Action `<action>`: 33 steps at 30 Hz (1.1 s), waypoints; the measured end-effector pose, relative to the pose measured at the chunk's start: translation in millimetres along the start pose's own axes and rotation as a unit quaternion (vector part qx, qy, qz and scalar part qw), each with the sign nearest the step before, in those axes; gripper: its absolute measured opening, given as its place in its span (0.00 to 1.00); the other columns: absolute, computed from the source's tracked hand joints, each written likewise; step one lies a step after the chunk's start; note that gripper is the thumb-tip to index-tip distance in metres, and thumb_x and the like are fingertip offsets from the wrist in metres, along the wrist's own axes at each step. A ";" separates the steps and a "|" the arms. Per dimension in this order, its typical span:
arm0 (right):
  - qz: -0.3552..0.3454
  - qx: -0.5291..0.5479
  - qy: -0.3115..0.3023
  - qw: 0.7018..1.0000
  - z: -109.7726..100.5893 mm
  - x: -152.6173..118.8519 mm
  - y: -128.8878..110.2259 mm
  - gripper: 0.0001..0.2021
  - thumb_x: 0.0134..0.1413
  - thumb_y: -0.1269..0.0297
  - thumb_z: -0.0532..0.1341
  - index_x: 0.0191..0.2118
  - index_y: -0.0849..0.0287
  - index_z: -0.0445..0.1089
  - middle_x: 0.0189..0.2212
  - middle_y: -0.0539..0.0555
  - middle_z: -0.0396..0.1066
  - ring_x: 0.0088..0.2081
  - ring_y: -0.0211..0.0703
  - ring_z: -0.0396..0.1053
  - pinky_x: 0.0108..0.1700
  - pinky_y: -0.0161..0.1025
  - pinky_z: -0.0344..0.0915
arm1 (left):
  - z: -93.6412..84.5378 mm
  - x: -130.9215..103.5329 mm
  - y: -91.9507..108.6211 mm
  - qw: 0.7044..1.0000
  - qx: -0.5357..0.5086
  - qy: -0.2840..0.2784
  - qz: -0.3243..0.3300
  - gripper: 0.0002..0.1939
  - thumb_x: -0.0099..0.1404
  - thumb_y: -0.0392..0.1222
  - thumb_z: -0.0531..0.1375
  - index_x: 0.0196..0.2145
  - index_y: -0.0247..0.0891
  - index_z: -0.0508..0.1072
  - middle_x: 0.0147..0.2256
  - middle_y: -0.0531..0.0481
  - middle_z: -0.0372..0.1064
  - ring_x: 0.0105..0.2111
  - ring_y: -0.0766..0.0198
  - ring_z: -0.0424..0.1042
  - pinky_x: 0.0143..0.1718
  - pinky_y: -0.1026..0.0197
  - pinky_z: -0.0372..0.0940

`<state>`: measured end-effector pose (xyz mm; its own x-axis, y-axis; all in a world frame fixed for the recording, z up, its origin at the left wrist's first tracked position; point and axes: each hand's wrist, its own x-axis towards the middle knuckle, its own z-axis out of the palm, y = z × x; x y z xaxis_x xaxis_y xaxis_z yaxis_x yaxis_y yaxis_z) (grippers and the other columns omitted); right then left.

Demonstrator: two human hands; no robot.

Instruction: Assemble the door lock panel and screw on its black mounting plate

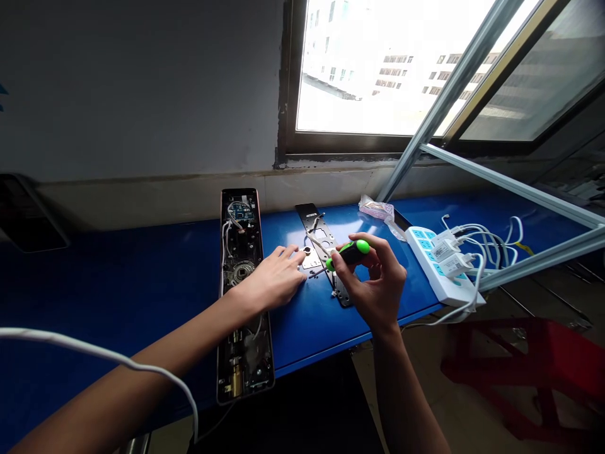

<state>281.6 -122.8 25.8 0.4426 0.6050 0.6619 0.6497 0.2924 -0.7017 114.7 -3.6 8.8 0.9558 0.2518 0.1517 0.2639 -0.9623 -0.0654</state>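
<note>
Head view: left hand (278, 277) reaches forward, palm down.

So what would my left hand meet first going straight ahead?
Most likely the small silvery plate at your left hand's fingertips, with the long black plate beyond; whether they already touch is unclear.

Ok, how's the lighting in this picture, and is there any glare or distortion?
In the head view, the window is blown nearly white, the wall beside it is dim, the blue tabletop shows glossy glare, wide-angle distortion stretches the edges, and the red frame at lower right looks soft.
</note>
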 end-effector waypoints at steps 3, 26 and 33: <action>-0.003 0.000 0.002 1.000 -1.1 0.6 -1.3 0.17 0.55 0.64 0.72 0.50 0.54 0.73 0.37 0.50 0.81 0.33 0.42 0.81 0.38 0.43 0.80 | 0.0 0.6 -0.4 1.000 0.015 -0.022 -0.003 0.09 0.70 0.34 0.61 0.36 0.39 0.82 0.48 0.39 0.73 0.52 0.45 0.67 0.49 0.48 0.63; -0.058 0.050 0.027 0.997 -4.9 16.1 -30.2 0.18 0.53 0.67 0.73 0.49 0.53 0.75 0.39 0.50 0.80 0.36 0.45 0.82 0.39 0.44 0.82 | -14.2 -4.0 6.7 0.996 -0.046 0.075 -0.019 0.05 0.67 0.39 0.70 0.39 0.35 0.83 0.46 0.38 0.75 0.57 0.43 0.69 0.51 0.45 0.71; -0.132 0.116 0.048 0.983 -0.9 28.5 -61.0 0.20 0.49 0.75 0.74 0.48 0.54 0.75 0.41 0.52 0.80 0.36 0.44 0.82 0.37 0.42 0.82 | -21.0 -28.0 4.6 0.970 -0.083 0.225 -0.040 0.05 0.71 0.34 0.65 0.36 0.35 0.83 0.40 0.41 0.76 0.54 0.46 0.70 0.50 0.44 0.73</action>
<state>255.1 -124.1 87.7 0.3418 0.4158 0.8428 0.5956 0.5979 -0.5365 86.4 -17.3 25.0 0.7700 0.2923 0.5671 0.2750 -0.9541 0.1184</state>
